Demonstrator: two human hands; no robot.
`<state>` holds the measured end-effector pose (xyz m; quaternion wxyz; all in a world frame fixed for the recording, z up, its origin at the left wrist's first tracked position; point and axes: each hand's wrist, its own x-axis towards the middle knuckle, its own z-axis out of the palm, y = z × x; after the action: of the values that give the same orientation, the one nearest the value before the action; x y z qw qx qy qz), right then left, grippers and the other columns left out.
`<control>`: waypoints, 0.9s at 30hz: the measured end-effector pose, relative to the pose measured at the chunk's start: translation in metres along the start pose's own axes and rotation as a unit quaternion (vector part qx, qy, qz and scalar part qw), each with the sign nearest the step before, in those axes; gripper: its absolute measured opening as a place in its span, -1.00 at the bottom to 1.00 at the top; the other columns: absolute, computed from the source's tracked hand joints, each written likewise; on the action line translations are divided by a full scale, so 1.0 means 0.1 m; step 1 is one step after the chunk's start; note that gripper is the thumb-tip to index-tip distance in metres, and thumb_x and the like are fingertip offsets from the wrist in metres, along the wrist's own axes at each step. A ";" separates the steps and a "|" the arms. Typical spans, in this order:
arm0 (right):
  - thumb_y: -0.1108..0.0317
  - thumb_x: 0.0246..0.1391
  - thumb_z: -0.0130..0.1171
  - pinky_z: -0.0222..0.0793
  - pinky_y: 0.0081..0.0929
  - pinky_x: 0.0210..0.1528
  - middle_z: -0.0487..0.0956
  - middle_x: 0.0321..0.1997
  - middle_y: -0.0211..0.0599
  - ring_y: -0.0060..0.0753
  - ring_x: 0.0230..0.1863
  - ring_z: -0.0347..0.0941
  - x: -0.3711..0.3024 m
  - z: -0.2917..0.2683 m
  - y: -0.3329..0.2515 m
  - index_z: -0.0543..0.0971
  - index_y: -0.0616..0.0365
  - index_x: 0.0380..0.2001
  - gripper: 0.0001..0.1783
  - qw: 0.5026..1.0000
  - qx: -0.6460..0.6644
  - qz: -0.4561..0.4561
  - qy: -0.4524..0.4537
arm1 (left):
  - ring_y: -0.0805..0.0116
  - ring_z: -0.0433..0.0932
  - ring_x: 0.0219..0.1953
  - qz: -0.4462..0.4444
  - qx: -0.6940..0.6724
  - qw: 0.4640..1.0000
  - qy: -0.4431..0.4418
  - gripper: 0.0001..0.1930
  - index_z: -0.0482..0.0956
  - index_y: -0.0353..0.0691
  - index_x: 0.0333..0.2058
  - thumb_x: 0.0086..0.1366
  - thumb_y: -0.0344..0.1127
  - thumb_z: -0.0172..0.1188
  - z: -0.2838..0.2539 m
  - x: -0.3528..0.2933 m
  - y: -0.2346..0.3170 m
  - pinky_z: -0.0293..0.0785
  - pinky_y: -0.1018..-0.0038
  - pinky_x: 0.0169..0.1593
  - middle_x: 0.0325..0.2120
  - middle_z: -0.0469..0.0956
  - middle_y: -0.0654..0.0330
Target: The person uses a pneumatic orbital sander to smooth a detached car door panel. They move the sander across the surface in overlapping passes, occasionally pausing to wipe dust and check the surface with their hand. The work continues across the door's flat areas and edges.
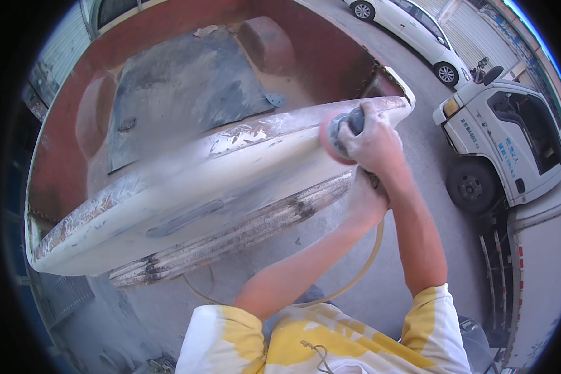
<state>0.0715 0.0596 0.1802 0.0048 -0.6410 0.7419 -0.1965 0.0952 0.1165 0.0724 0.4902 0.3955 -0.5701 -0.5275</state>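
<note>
My right hand (375, 142) is closed around a round power sander (338, 134) with a reddish pad. The pad's edge meets the upper right face of a white pickup tailgate (243, 162), which has dusty, scraped patches. Just below, my left hand (366, 190) is by a dark part at the sander's rear end; my right forearm crosses in front and hides its fingers. A yellowish hose (375, 249) runs down from beside my left hand and curves toward my body.
Beyond the tailgate is a reddish truck bed (168, 28) with a grey sheet (181, 81) in it. A worn bumper (230, 240) juts out below the tailgate. A white truck (511, 137) stands to the right, with a white car (411, 25) behind it.
</note>
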 end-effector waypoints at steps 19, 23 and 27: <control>0.20 0.01 0.34 0.56 -0.05 -0.25 0.48 -0.06 0.13 0.11 -0.26 0.59 -0.84 0.63 -0.80 0.44 0.06 0.12 -0.41 0.952 0.093 -0.287 0.044 | -0.06 0.54 0.03 0.085 0.239 0.965 0.060 -0.53 0.44 -0.29 0.13 0.30 -0.24 0.23 -0.64 -0.81 -1.11 0.44 0.09 0.08 -0.04 0.57 -0.09; 0.15 0.03 0.36 0.55 -0.05 -0.22 0.50 -0.12 0.11 0.15 -0.24 0.59 -0.55 0.61 -0.15 0.44 0.10 0.13 -0.39 0.980 0.093 -0.136 0.114 | -0.07 0.57 -0.01 0.140 0.305 0.942 0.013 -0.57 0.47 -0.29 0.11 0.30 -0.26 0.22 -0.28 -0.33 -1.15 0.48 0.09 0.05 -0.07 0.59 -0.10; 0.20 0.08 0.33 0.53 -0.04 -0.14 0.49 -0.09 0.07 0.21 -0.18 0.57 -0.25 0.56 0.40 0.41 0.18 0.15 -0.39 0.974 0.105 -0.020 0.200 | -0.22 0.60 -0.11 0.122 0.120 0.985 -0.033 -0.62 0.51 -0.31 0.01 0.24 -0.30 0.21 0.03 0.17 -1.00 0.50 0.01 -0.04 -0.18 0.63 -0.18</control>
<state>0.0521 0.0719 0.1103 -0.0806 -0.5994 0.6898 -0.3980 0.0825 0.0876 -0.0237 0.4807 0.3612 -0.6890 -0.4046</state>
